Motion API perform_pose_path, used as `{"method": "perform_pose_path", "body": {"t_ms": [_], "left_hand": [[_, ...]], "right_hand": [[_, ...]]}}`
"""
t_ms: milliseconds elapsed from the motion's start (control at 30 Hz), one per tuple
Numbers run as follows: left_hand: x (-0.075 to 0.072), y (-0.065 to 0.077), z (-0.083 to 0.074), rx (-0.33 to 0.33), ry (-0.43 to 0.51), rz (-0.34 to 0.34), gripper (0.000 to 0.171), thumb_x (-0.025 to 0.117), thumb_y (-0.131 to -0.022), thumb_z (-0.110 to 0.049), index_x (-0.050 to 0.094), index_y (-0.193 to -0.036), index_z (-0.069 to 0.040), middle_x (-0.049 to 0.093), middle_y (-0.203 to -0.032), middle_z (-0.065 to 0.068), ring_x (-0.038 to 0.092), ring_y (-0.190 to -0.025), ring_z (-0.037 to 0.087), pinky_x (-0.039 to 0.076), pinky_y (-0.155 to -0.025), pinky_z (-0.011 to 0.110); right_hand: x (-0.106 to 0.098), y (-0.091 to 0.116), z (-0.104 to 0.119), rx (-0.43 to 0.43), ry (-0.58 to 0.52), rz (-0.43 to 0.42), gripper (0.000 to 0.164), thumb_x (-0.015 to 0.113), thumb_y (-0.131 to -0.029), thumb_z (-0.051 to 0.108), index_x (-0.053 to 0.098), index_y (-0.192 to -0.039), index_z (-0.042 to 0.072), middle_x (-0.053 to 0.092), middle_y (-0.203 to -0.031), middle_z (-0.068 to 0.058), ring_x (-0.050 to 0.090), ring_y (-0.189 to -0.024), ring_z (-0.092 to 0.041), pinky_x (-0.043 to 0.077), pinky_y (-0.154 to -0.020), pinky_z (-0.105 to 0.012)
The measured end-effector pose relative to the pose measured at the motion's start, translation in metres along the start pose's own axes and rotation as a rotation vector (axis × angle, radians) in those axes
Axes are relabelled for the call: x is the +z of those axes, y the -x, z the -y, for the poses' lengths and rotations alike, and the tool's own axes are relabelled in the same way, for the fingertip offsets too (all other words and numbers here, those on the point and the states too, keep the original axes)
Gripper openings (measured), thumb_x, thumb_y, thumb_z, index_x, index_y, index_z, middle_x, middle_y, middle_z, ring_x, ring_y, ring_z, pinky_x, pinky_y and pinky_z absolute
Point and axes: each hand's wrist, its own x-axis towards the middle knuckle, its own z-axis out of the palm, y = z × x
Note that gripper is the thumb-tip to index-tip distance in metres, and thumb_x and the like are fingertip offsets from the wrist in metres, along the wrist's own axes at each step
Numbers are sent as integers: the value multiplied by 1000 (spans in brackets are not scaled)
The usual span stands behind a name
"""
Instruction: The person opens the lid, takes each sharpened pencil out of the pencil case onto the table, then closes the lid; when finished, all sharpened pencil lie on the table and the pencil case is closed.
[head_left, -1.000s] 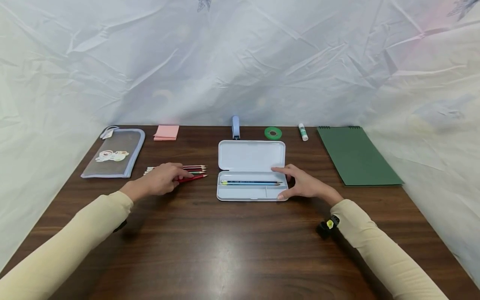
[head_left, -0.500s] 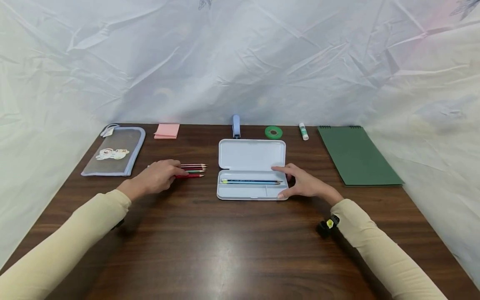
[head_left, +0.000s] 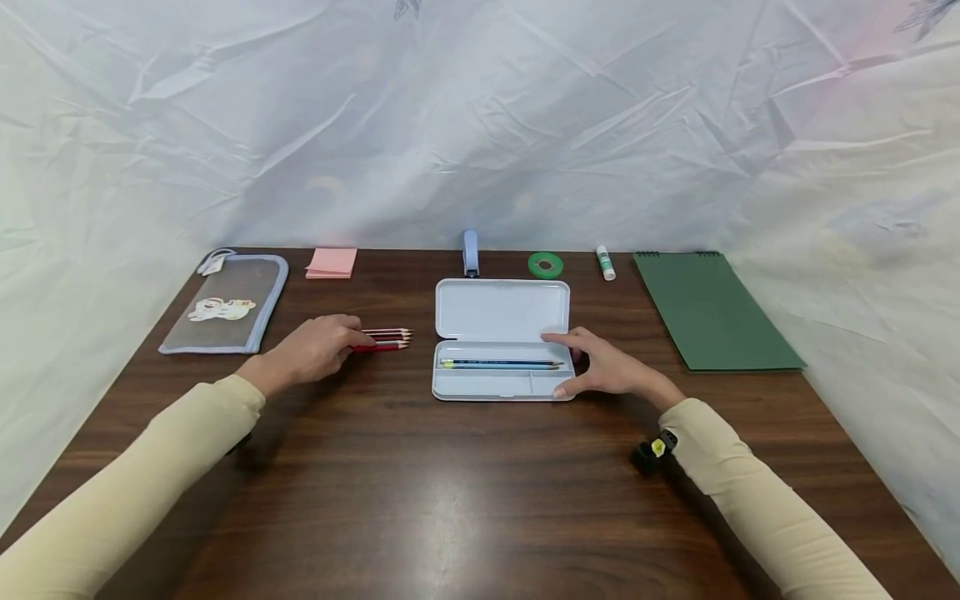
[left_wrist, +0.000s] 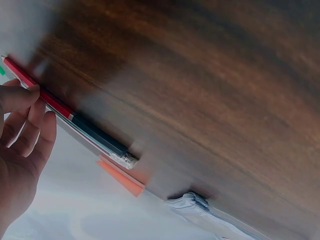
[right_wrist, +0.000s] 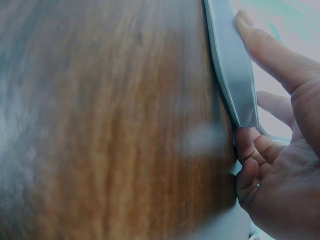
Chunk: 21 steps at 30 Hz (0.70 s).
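My left hand (head_left: pixel 313 350) pinches a red pencil (head_left: pixel 382 347) between thumb and fingers, left of the pencil case. In the left wrist view that red pencil (left_wrist: pixel 57 104) has a dark rear part. Right behind it lie several other pencils (head_left: pixel 390 332), points to the right, their rear ends hidden by the hand. The white pencil case (head_left: pixel 480 384) lies with its lid (head_left: pixel 502 310) folded back. Two pencils (head_left: pixel 502 364), one dark blue, lie in its long rear compartment. My right hand (head_left: pixel 609 367) grips the case's right end, thumb at the front corner, index finger by the hinge.
Along the back stand or lie pink sticky notes (head_left: pixel 332 262), a light blue stapler (head_left: pixel 470 253), green tape (head_left: pixel 545 266) and a glue stick (head_left: pixel 605 263). A mesh zip pouch (head_left: pixel 225 304) lies left, a green spiral notebook (head_left: pixel 716 312) right.
My left hand has shifted slightly left and back, and the red pencil has moved with it, lying straighter and closer against the other pencils. My right hand stays on the case.
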Motion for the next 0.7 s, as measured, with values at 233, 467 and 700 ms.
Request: {"method": "perform_pose_path", "body": {"t_ms": [233,467,700], "left_hand": [[-1,-1,1,-8,-22,-1,36,71,-81,7,75,-112,-12,61,-89,6,58,-76,21,54,-68,43],[-4,-3,-2,-11,5,-40,34,72,-82,5,75,-113,-9,60,-90,6,59,-81,22,53,-69,43],[-12,-25,-22,54,208,-113,34,70,-85,6,74,-116,-7,64,-99,9,60,-90,23,52,-80,42]], "right_hand": [[1,0,-1,-8,-3,1,89,85,-79,33,41,-153,11,45,-110,-13,42,-99,-24,36,-82,-38],[1,0,0,-1,-9,-2,89,85,-79,32,41,-152,10,45,-108,-13,42,-99,-24,36,-82,-38],[0,1,1,-6,-19,1,89,85,-79,31,41,-152,9,45,-109,-13,42,-98,-24,36,-82,-38]]}}
